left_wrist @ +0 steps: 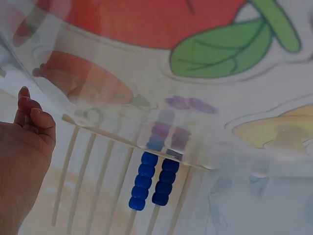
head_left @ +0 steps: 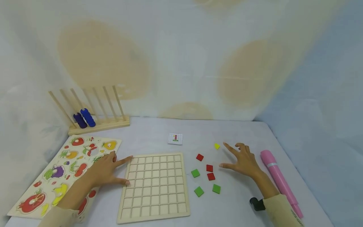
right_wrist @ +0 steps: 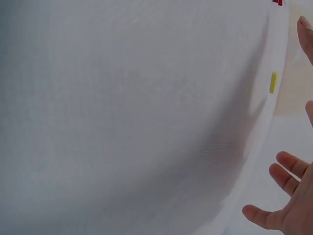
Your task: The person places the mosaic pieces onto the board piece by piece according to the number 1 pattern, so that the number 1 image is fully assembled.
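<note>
"Where is there room around the grid board?"

"A narrow strip of white table separates its right edge from the green tiles. Another divides its left edge from the fruit board. The widest stretch lies below the right hand, bounded on the right by a pink marker."

"How are the hands set?"

"The left hand reaches across the fruit board, thumb and forefinger spread wide and touching the grid board's left side, forefinger at the far corner. Its other fingers fold loosely; it grips nothing."

"And the right?"

"Fingers well spread, holding nothing, it hovers above the table, forefinger near the yellow tile, thumb pointing toward the red tiles."

"What holds what?"

"The grid board is a field of pale square cells inside a rim. Behind the fruit board, the peg rack carries blue beads on two posts."
</note>
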`<state>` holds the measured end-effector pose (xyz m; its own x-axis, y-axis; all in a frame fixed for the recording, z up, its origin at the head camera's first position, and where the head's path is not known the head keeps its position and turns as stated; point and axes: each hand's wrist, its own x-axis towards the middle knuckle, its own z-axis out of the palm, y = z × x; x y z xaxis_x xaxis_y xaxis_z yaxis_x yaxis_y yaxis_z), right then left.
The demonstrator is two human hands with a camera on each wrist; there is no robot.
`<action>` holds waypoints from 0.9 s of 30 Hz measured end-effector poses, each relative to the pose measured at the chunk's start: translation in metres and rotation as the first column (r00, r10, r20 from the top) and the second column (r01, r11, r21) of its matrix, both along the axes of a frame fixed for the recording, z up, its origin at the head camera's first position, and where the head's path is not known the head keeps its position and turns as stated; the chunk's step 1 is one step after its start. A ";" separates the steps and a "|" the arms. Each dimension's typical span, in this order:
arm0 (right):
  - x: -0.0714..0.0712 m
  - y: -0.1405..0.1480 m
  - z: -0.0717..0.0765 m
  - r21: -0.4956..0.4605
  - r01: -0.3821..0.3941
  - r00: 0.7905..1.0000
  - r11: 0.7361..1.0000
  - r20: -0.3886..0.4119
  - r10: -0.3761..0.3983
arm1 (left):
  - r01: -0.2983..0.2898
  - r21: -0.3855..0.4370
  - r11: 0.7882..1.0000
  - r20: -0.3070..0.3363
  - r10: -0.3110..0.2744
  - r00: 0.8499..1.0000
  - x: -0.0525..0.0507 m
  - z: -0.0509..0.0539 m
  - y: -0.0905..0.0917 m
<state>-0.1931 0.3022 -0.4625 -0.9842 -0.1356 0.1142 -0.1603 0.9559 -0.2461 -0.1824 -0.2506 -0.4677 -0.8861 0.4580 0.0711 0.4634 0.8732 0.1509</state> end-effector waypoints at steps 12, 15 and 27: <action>-0.026 0.000 -0.003 0.016 -0.038 0.998 0.999 0.043 0.037 | -0.003 0.010 1.000 -0.005 0.003 1.000 0.005 -0.010 -0.007; -0.035 -0.003 -0.001 0.012 -0.066 0.997 0.998 0.042 0.065 | -0.009 0.019 1.000 0.008 0.009 1.000 0.005 -0.009 -0.008; -0.062 -0.004 -0.004 0.036 -0.146 0.988 0.989 0.056 0.143 | -0.002 0.036 0.999 -0.001 0.002 1.000 0.006 -0.009 -0.007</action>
